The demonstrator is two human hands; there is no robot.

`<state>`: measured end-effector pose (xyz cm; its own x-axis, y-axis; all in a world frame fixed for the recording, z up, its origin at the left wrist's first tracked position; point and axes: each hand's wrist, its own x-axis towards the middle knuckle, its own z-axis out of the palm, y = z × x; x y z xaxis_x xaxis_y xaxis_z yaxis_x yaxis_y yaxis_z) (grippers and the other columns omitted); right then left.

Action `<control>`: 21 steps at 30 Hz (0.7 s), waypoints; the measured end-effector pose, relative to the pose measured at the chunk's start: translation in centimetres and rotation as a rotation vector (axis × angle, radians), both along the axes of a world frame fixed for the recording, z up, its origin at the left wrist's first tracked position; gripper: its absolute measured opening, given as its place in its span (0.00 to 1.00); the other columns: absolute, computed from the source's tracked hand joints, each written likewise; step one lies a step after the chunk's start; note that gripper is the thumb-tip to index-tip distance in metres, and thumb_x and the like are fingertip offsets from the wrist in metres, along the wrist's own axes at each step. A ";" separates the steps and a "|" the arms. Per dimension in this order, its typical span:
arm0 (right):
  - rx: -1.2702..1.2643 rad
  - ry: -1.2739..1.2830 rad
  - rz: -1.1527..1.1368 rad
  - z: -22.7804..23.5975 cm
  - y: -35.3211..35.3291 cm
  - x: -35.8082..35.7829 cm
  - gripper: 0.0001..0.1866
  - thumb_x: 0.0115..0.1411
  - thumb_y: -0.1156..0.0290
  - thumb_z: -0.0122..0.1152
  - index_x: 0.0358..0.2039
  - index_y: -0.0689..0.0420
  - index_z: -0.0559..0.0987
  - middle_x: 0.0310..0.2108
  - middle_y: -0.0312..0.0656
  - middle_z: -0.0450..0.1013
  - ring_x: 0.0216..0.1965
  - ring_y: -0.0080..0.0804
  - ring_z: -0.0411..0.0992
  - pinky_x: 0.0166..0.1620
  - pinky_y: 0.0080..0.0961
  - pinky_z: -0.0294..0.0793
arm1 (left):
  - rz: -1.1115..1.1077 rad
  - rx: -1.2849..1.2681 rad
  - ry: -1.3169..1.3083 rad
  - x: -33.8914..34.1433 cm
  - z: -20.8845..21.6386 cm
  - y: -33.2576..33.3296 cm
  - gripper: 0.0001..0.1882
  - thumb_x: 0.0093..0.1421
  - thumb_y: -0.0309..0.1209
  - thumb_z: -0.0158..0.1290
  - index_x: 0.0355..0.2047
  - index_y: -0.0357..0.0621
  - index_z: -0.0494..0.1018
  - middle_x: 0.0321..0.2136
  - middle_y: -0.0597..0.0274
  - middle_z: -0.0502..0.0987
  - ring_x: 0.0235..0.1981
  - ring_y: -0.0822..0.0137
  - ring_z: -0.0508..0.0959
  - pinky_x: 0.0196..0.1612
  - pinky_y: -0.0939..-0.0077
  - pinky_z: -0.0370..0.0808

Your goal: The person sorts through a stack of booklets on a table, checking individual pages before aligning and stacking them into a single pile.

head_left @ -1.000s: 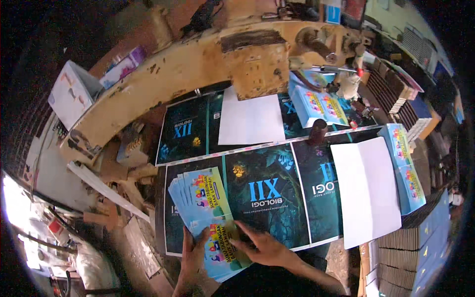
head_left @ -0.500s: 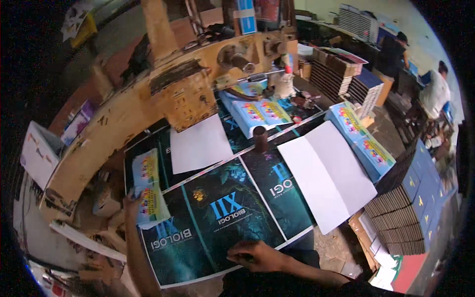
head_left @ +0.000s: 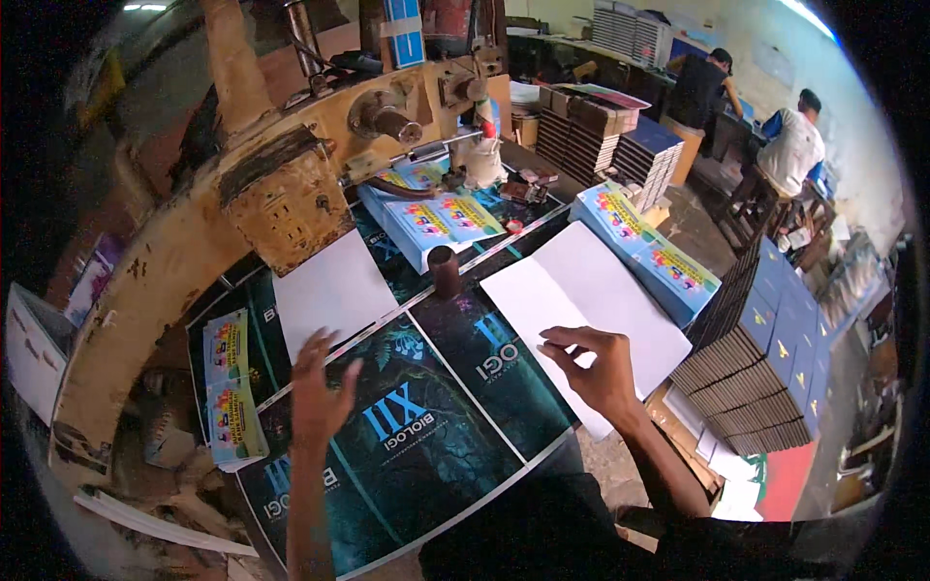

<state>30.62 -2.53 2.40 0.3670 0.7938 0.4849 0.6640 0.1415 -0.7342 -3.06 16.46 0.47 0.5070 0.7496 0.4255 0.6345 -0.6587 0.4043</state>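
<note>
Head cam, 2 hands [head_left: 322,395] [head_left: 603,373], 2 wht papers [head_left: 334,290] [head_left: 620,281] nr, 2 ppl [head_left: 699,92] [head_left: 790,145] bkgd

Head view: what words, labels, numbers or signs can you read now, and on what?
I won't copy wording, only where it stands:
Dark sheet: large blue and white lettering, readable; its finest print is too small.
Left booklets: lettering beside colourful pictures, partly readable.
Middle booklets and right booklets: similar lettering, too blurred.
Navy books: gold marks, too small.
Right white paper: none visible.
</note>
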 end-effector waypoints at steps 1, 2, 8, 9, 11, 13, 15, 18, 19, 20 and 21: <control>-0.055 0.002 0.016 0.0 0.7 0.2 0.12 0.56 0.76 0.70 0.42 0.55 0.86 0.36 0.46 0.84 0.31 0.35 0.82 0.34 0.28 0.84 | 0.005 0.004 -0.006 1.6 -0.1 -0.2 0.31 0.64 0.40 0.57 0.64 0.42 0.65 0.64 0.42 0.66 0.66 0.43 0.65 0.68 0.49 0.61; -0.111 0.005 0.027 -0.1 1.3 0.3 0.13 0.56 0.76 0.70 0.43 0.55 0.86 0.36 0.45 0.84 0.32 0.35 0.82 0.34 0.29 0.84 | -0.005 0.045 0.094 2.9 -0.4 -0.3 0.31 0.67 0.43 0.53 0.66 0.44 0.63 0.66 0.43 0.63 0.67 0.44 0.63 0.68 0.48 0.59; -0.111 -0.492 -0.049 -3.0 12.6 7.6 0.37 0.58 0.76 0.58 0.67 0.61 0.55 0.51 0.55 0.75 0.57 0.62 0.66 0.59 0.52 0.67 | 0.168 0.160 0.371 4.1 -6.7 2.2 0.30 0.74 0.48 0.35 0.71 0.48 0.57 0.71 0.47 0.56 0.72 0.48 0.56 0.71 0.44 0.51; -0.119 -0.553 -0.062 -3.4 14.5 8.4 0.39 0.58 0.76 0.57 0.68 0.62 0.52 0.51 0.57 0.75 0.59 0.64 0.65 0.60 0.57 0.64 | 0.222 0.104 0.316 3.7 -7.0 2.6 0.30 0.74 0.48 0.36 0.71 0.48 0.57 0.71 0.47 0.57 0.72 0.49 0.55 0.72 0.45 0.49; -0.124 -0.623 -0.078 -4.4 17.3 10.1 0.42 0.57 0.75 0.56 0.70 0.63 0.49 0.52 0.58 0.75 0.61 0.65 0.63 0.61 0.62 0.60 | 0.275 0.045 0.254 3.9 -7.0 2.6 0.31 0.74 0.48 0.36 0.71 0.45 0.58 0.70 0.47 0.57 0.73 0.50 0.55 0.73 0.46 0.47; -0.232 -0.718 -0.044 -4.9 19.5 11.4 0.45 0.58 0.72 0.53 0.72 0.62 0.44 0.55 0.59 0.73 0.64 0.64 0.59 0.61 0.69 0.55 | 0.270 0.064 0.239 3.9 -7.1 2.5 0.31 0.74 0.48 0.37 0.70 0.44 0.58 0.70 0.47 0.57 0.72 0.50 0.55 0.72 0.46 0.48; -0.376 -0.723 -0.063 -5.2 21.0 11.7 0.46 0.58 0.71 0.53 0.73 0.62 0.43 0.56 0.59 0.73 0.65 0.63 0.58 0.61 0.67 0.55 | 0.245 0.109 0.207 3.8 -7.0 2.3 0.30 0.74 0.48 0.38 0.68 0.42 0.61 0.69 0.46 0.59 0.72 0.50 0.57 0.72 0.46 0.49; -0.504 -0.777 -0.076 -6.5 21.4 12.9 0.47 0.58 0.69 0.52 0.73 0.63 0.41 0.55 0.61 0.73 0.67 0.59 0.56 0.60 0.61 0.57 | 0.237 0.124 0.169 4.4 -6.5 2.5 0.30 0.73 0.47 0.39 0.68 0.42 0.62 0.69 0.46 0.60 0.71 0.50 0.58 0.72 0.46 0.50; -0.488 -0.821 -0.071 -7.1 21.4 13.3 0.47 0.57 0.69 0.53 0.73 0.63 0.43 0.54 0.62 0.73 0.67 0.58 0.57 0.60 0.59 0.58 | 0.247 0.117 0.185 4.7 -6.2 2.3 0.29 0.73 0.46 0.41 0.68 0.41 0.62 0.68 0.46 0.61 0.71 0.50 0.58 0.72 0.46 0.50; -0.468 -0.859 -0.056 -7.0 21.6 12.5 0.46 0.56 0.69 0.55 0.72 0.64 0.45 0.53 0.64 0.73 0.66 0.57 0.58 0.59 0.58 0.59 | 0.238 0.114 0.188 4.4 -6.2 2.4 0.29 0.73 0.46 0.41 0.68 0.41 0.62 0.68 0.46 0.61 0.71 0.50 0.58 0.72 0.46 0.50; -0.536 -0.729 -0.008 -5.7 21.9 11.3 0.44 0.55 0.70 0.56 0.71 0.62 0.50 0.53 0.61 0.73 0.65 0.58 0.59 0.60 0.62 0.59 | 0.266 0.088 0.188 3.7 -6.3 2.5 0.30 0.73 0.46 0.41 0.68 0.41 0.62 0.68 0.46 0.61 0.71 0.50 0.58 0.72 0.46 0.50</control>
